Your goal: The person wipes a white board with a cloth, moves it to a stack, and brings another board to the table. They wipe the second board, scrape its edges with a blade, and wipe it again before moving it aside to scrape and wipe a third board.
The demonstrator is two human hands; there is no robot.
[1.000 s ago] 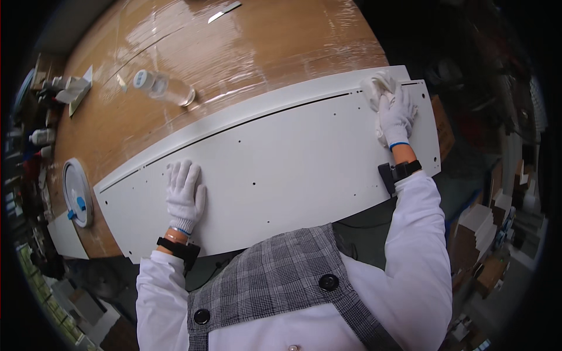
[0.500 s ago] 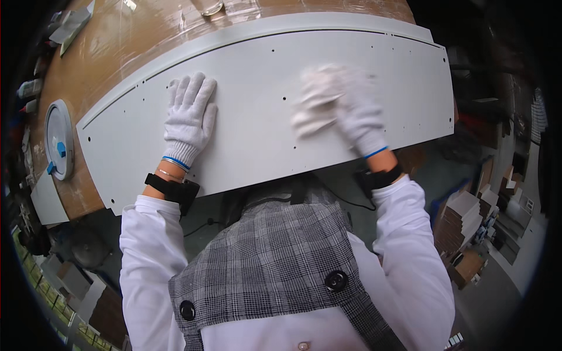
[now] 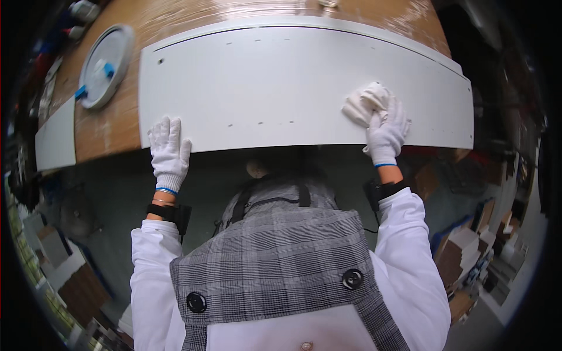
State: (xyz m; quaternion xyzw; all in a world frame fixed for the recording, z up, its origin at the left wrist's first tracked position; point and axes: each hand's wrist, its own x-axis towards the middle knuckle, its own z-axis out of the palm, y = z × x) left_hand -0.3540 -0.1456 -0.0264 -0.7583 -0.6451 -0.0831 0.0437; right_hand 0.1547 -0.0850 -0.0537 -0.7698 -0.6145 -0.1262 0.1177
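Observation:
A long white panel (image 3: 281, 82) with small drilled holes and a groove along its far edge lies flat before me. My left hand (image 3: 168, 146), in a white knit glove, rests with its fingers stretched out on the near left corner of the panel. Toward the panel's right side, my gloved right hand (image 3: 386, 128) presses a crumpled white cloth (image 3: 369, 102) against the surface. The cloth bunches out past the fingers, and the palm side is hidden.
Under the panel is a brown table (image 3: 123, 126) wrapped in clear film. On its left lie a round grey lid (image 3: 117, 52) with blue pieces and a smaller white board (image 3: 55, 137). Cardboard stacks (image 3: 459, 251) stand on the floor at right.
My left hand has slid back from the panel's surface to its near left corner. My right hand has moved the cloth rightward and nearer. The panel lies differently and shows different holes.

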